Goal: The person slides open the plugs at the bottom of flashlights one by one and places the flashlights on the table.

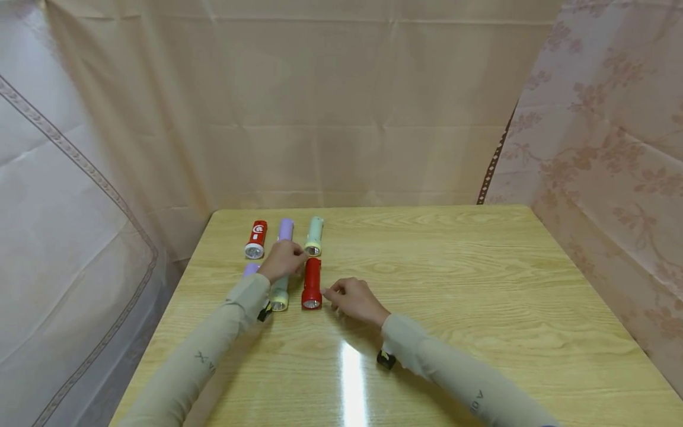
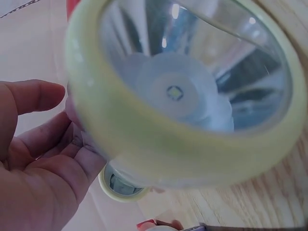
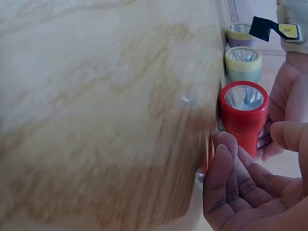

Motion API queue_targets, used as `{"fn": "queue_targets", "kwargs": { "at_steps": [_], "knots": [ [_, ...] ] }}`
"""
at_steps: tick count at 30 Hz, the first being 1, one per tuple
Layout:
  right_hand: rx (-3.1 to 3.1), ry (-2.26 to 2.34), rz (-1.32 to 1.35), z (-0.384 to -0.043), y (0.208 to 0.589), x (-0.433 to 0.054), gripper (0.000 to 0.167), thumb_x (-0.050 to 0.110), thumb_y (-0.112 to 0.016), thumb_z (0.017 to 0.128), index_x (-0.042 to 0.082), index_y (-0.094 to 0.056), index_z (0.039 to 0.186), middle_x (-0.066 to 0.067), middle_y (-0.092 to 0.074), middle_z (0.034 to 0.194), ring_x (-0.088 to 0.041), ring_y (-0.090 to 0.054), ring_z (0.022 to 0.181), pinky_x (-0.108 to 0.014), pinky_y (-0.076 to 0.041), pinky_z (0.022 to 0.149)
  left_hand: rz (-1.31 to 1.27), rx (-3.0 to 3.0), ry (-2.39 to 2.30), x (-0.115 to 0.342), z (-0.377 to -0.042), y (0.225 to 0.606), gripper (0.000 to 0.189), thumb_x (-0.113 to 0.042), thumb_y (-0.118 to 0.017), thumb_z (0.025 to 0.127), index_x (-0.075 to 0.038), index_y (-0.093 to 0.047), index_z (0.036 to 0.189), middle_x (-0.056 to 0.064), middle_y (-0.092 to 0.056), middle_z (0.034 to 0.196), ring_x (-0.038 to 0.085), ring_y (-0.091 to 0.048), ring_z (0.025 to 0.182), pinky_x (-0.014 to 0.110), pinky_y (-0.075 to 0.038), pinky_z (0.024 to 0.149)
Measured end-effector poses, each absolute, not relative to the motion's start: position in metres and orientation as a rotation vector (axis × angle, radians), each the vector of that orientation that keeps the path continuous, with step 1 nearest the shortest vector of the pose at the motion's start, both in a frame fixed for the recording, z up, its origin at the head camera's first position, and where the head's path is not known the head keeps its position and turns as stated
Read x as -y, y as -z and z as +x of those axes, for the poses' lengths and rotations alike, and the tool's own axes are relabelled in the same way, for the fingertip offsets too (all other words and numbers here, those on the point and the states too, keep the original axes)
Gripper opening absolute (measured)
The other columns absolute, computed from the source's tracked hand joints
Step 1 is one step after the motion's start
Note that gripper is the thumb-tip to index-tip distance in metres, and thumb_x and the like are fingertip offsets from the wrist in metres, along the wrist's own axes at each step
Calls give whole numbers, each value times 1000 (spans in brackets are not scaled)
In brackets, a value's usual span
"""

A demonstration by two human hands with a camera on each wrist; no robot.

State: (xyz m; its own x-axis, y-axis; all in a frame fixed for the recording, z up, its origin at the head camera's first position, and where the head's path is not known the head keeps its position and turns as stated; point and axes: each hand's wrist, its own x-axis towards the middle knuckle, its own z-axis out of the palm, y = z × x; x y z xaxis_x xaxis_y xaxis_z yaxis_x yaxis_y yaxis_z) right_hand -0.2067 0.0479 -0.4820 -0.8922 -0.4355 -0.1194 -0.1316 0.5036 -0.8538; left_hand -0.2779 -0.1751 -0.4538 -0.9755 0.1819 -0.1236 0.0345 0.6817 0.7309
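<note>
A red flashlight (image 1: 312,281) lies on the table with its lens toward the person. My left hand (image 1: 284,260) reaches over the flashlights, fingertips near the red one's tail end. In the left wrist view its thumb stands apart from the fingers, whose tips are partly hidden behind a green flashlight (image 2: 96,110). My right hand (image 1: 354,298) is at the right side of the red flashlight's head, loosely bent fingertips at or very near it; contact is unclear. Left of it lie the green flashlight and a purple flashlight (image 1: 251,270), both partly covered by the left arm and hand.
Behind them lies a back row: a red flashlight with a white rim (image 1: 257,237), a purple flashlight (image 1: 286,229) and a mint-green flashlight (image 1: 315,234). The wooden table (image 1: 453,284) extends to the right. Curtains (image 1: 347,107) hang behind and at both sides.
</note>
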Motion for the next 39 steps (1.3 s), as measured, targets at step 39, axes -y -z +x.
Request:
{"fn": "queue_targets", "kwargs": {
  "at_steps": [39],
  "knots": [
    [-2329, 1346, -279, -210, 478, -19, 36, 40, -75, 95, 5, -70, 98, -9, -70, 79, -16, -58, 56, -24, -41, 46, 163, -2669, -1139, 170, -277, 449, 21, -15, -67, 100, 2, -79, 100, 8, -75, 84, 14, -70, 64, 25, -57, 59]
  ]
}}
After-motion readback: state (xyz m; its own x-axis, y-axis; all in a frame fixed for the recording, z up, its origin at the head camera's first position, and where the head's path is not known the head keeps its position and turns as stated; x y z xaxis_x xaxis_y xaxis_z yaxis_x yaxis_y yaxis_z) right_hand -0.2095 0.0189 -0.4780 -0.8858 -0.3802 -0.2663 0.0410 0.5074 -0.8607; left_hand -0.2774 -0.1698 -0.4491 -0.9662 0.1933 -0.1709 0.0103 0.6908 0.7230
